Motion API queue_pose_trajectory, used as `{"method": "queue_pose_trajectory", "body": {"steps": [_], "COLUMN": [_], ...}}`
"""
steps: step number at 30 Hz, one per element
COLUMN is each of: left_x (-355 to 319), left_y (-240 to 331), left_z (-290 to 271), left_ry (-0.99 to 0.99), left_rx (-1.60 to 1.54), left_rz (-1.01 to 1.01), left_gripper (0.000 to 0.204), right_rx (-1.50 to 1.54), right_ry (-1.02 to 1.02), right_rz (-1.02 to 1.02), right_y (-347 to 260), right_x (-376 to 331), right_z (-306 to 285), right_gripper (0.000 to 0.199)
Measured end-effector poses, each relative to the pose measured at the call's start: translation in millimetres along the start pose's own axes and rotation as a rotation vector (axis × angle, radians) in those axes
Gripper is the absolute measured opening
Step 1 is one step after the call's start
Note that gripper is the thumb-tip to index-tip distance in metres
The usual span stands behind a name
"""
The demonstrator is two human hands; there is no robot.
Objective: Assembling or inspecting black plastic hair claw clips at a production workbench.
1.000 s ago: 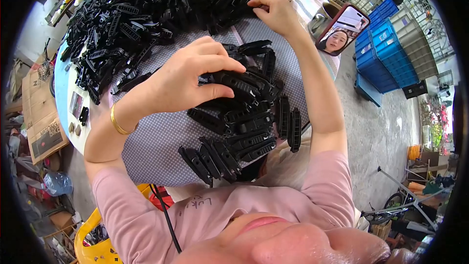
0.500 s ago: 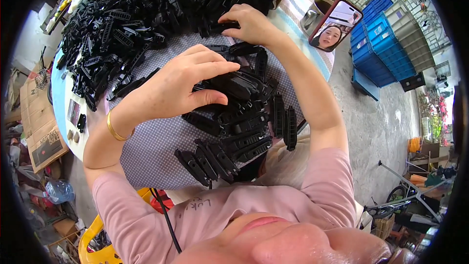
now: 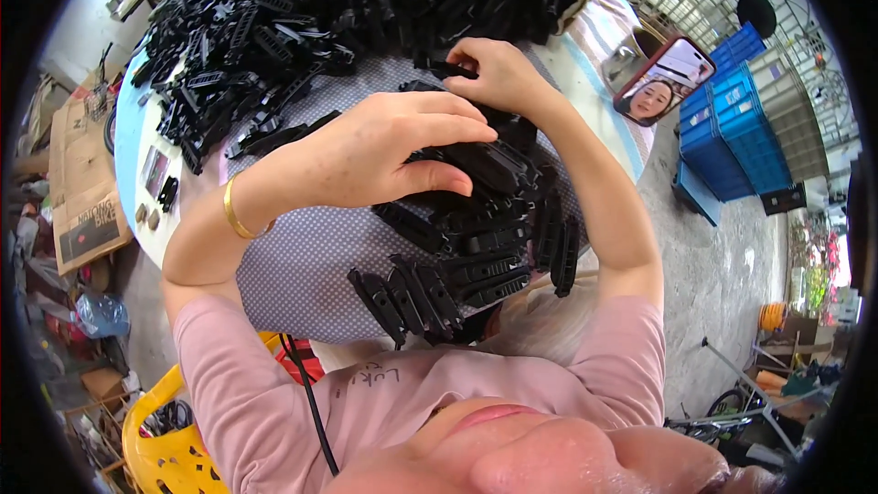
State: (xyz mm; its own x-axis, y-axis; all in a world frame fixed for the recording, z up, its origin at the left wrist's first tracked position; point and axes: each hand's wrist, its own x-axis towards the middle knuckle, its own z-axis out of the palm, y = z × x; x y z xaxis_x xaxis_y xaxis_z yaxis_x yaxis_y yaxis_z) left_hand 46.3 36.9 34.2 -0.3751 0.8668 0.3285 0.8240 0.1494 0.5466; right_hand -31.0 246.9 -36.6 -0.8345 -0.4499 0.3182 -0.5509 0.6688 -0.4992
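Black piece (image 3: 444,66) at the near edge of the big pile (image 3: 274,14), in the right hand (image 3: 503,80). Long and thin, like hard plastic. Probably light, easy to lift with just a thumb and a finger. Likely stiff, with hardly any bend, but maybe a bit slippery on the smooth parts. Slots and skinny bars on others of the same kind, so perhaps easy to snap with too hard a squeeze. Best taken by the two long sides, near the middle, away from the skinny bars. Might get hooked on others in the big pile, so better pulled gently.

Right hand just on the near side of the big pile, with thumb and fingers curled in close and seemingly pinching the black piece, one end poking out to the left. Left hand (image 3: 393,146) closer to the body than the big pile, above the smaller pile (image 3: 494,242). Bent like a letter C, about half open, with thumb and fingertips well apart. More black pieces right by the gap; cannot tell whether gripped, touched or only behind.

Row of pieces (image 3: 407,297) farther from the big pile, at the body side. Dotted worktop (image 3: 302,284) under both piles. Phone (image 3: 665,80) to the right of the big pile.
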Motion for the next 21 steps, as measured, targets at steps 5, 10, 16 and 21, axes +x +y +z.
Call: {"method": "queue_pose_trajectory", "body": {"steps": [5, 10, 16, 21], "left_x": [-1, 0, -4, -26], "left_y": [-6, -11, -49, -90], "left_z": [4, -2, -51, -67], "left_ry": [-0.001, 0.013, 0.266, 0.103], "left_rx": [0.005, -0.042, 0.295, 0.498], "left_rz": [0.046, 0.053, -0.216, -0.452], "left_gripper": [0.043, 0.042, 0.017, 0.023], "right_rx": [0.033, 0.137, 0.176, 0.212], "right_ry": [-0.008, 0.033, 0.033, 0.088], "right_rz": [0.015, 0.092, 0.135, 0.131], "right_y": [-2, -4, 2, 1], "right_x": [0, 1, 3, 6], "right_z": [-2, -2, -4, -7], "right_gripper": [0.037, 0.037, 0.037, 0.038]}}
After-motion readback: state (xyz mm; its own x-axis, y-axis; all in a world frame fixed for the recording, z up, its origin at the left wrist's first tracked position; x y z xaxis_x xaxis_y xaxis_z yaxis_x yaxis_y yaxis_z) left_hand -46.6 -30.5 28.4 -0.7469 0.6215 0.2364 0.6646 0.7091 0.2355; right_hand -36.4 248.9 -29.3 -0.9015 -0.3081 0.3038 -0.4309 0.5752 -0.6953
